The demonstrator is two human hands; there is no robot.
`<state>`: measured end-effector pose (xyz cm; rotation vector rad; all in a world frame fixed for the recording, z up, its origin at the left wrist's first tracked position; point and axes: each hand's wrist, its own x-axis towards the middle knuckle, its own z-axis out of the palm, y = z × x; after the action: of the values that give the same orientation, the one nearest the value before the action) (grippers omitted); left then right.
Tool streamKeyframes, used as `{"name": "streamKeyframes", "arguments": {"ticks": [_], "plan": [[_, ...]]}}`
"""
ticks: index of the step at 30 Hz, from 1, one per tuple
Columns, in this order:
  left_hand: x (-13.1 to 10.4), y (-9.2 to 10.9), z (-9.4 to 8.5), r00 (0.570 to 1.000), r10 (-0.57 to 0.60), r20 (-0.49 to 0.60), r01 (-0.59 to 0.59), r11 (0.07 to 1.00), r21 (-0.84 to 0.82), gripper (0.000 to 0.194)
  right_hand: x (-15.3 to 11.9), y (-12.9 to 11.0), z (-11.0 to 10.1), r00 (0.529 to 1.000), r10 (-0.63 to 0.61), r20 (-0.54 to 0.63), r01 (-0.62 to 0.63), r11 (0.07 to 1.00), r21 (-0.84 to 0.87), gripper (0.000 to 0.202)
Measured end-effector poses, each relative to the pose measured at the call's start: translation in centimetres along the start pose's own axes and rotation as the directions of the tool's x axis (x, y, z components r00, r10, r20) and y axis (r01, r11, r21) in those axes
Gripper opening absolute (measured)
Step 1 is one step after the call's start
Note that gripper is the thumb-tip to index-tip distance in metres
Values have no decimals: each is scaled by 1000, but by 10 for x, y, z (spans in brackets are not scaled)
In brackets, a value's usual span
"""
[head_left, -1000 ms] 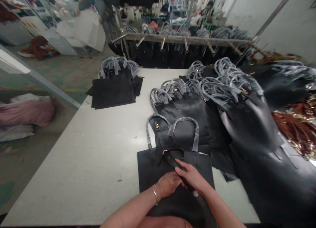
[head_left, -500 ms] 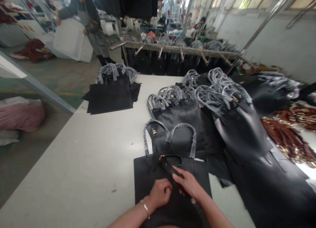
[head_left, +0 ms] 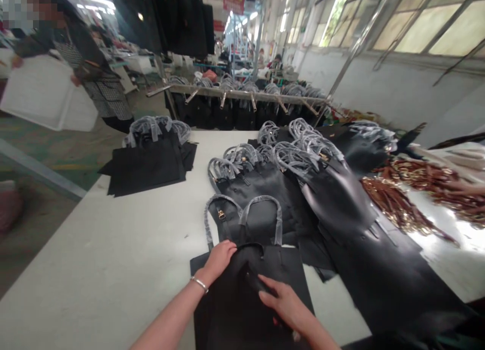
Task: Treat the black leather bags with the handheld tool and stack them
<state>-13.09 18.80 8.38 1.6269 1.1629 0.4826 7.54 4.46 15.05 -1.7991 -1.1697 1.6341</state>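
Lower centre: left hand [head_left: 217, 260] at top of bag [head_left: 223, 312], I cannot tell its grip, presumably steadying; right hand [head_left: 283, 300] closed round dark strip [head_left: 253, 280], likely for control

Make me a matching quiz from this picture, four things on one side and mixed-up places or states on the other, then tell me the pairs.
Things
1. Left hand
2. Right hand
3. Brown straps
4. White bin

Places or states
A. Carried by a person at the far left
B. Gripping a black strap
C. At the top edge of the nearest black bag
D. Heaped on a white surface, on the right of the picture

Pairs: 1-C, 2-B, 3-D, 4-A
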Motion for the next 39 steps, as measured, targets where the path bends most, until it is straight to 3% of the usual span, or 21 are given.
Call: {"name": "streamKeyframes", "arguments": {"ticks": [6,10,13,18,22,25,28,30,34,39], "plan": [[-38,7,41,965,-195,177,249,894,-374,28,-46,7,-28,990,142,0,-137,952,275,68],[-58,17,71,958,-186,219,279,787,-550,37,-54,0,-33,989,141,51,-150,912,382,67],[-65,23,83,964,-179,195,265,657,-706,41,-53,-4,-33,987,152,48,-158,890,427,65],[-71,31,87,978,-173,114,193,560,-806,39,-58,0,-33,984,163,76,-180,885,430,61],[-75,38,86,981,-119,152,192,536,-822,34,-56,-3,-34,988,149,30,-147,886,441,62],[-75,42,84,960,-213,179,258,439,-860,35,-52,-11,-39,986,134,-95,-79,891,446,61],[-74,42,83,902,-334,275,388,346,-854,35,-56,-13,-44,984,148,-103,-92,903,420,63],[-74,41,83,886,-361,292,423,367,-828,29,-63,-8,-45,986,154,-65,-116,911,395,65],[-78,41,88,930,-326,170,316,471,-824,20,-74,8,-37,986,167,-6,-154,921,358,68],[-82,42,97,980,-198,2,162,794,-585,21,-70,4,-22,986,160,39,-164,921,353,66]]}}
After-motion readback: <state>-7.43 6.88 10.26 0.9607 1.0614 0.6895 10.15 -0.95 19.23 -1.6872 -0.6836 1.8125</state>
